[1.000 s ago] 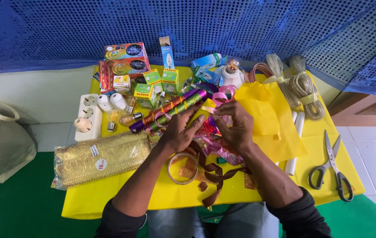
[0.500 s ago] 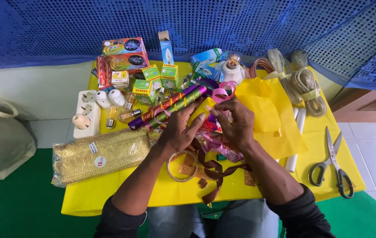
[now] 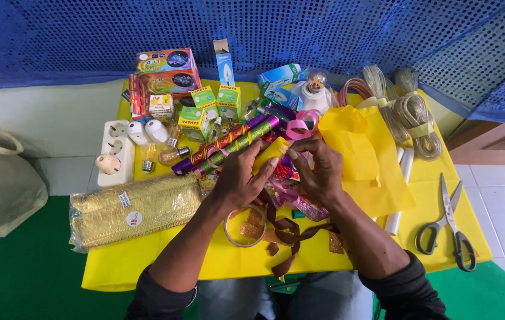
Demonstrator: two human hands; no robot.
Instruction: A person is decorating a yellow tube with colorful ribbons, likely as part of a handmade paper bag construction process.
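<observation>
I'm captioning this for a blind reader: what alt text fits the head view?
Two hands, left hand and right hand, pinch a small yellow piece over a cluttered yellow table. Around them lie ribbons, foil rolls, bulb boxes, gold trim, yellow paper and scissors.

A: How many views?
B: One, head-worn, high over the near edge of the yellow worktop (image 3: 146,266), looking steeply down and out to the far blue curtain (image 3: 264,29).
A: How close?
B: Close; forearms enter from the bottom, floor at left and right.
</observation>
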